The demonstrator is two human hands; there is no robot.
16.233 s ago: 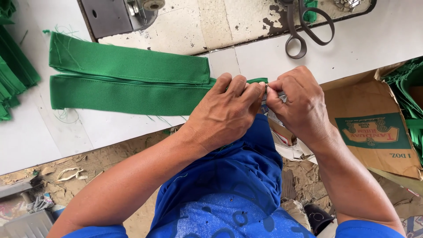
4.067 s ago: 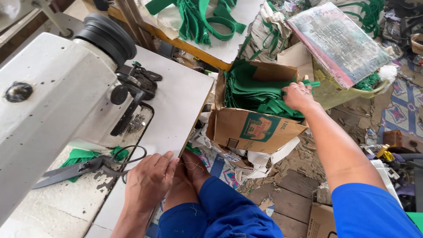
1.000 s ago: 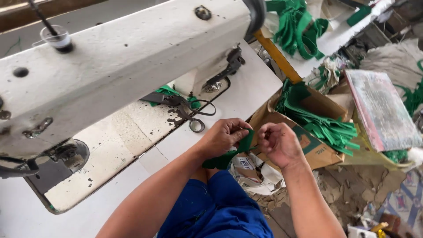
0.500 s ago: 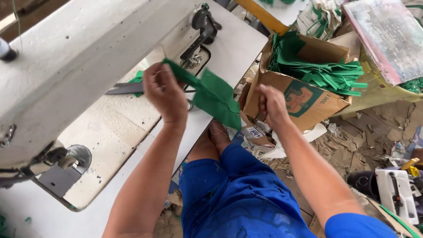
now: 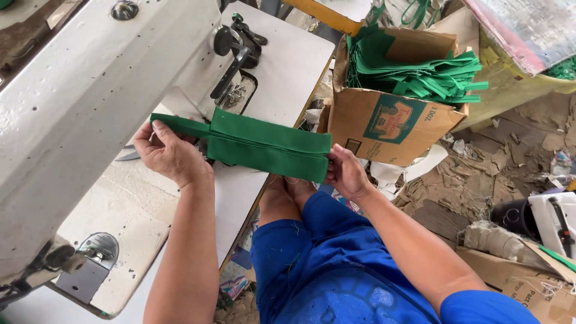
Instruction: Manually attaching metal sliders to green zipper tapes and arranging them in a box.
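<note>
Green fabric strip (image 5: 264, 144) stretched btwn hands — left hand (image 5: 171, 153), right hand (image 5: 345, 174) fingers clamped on ends.

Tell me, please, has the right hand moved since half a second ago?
Yes. The right hand has left the cardboard box and come toward the sewing machine table, gripping the green fabric piece's end.

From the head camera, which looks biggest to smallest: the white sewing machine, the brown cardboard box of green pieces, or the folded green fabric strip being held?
1. White sewing machine, though nearest the camera.
2. Brown cardboard box.
3. Folded green fabric strip, close behind the box.
</note>
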